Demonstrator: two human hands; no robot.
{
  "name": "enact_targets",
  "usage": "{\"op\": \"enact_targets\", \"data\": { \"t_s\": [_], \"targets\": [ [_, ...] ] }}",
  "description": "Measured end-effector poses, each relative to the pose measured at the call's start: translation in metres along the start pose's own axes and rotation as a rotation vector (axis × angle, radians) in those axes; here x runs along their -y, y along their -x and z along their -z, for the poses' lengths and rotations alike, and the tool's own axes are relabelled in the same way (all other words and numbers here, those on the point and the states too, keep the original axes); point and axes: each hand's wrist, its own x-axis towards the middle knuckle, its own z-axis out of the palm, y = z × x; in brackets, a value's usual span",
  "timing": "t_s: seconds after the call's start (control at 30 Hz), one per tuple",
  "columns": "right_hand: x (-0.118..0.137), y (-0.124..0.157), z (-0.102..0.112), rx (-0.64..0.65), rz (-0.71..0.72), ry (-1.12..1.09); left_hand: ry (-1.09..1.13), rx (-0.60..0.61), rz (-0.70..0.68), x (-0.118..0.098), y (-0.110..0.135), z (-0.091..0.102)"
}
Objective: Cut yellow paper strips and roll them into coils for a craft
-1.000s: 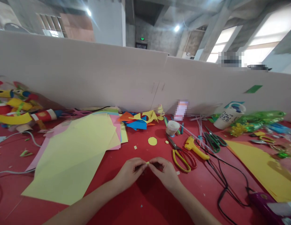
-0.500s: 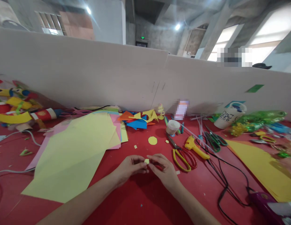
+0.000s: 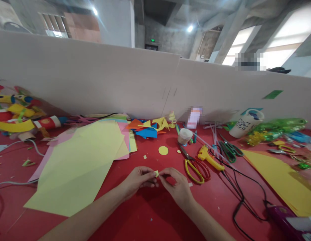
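My left hand and my right hand meet over the red table, fingertips pinched together. Between them sits a tiny pale yellow paper piece, gripped from both sides. A small yellow paper disc lies just beyond my hands. Red-and-yellow scissors rest right of my right hand.
Large yellow and pink paper sheets cover the left. Coloured paper scraps, a small white cup, a yellow glue gun, green scissors, black cables and another yellow sheet lie right. A beige partition stands behind.
My hands have drawn slightly nearer to me and turned the tiny yellow piece between the fingertips. Everything else on the table stays put.
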Motion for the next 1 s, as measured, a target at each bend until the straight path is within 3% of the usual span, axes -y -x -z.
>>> {"op": "enact_targets", "data": {
  "t_s": [1.0],
  "targets": [
    [-0.001, 0.0002, -0.0026, 0.015, 0.253, 0.288, -0.137, 0.059, -0.001, 0.0034, -0.0002, 0.0021]
  ]
}}
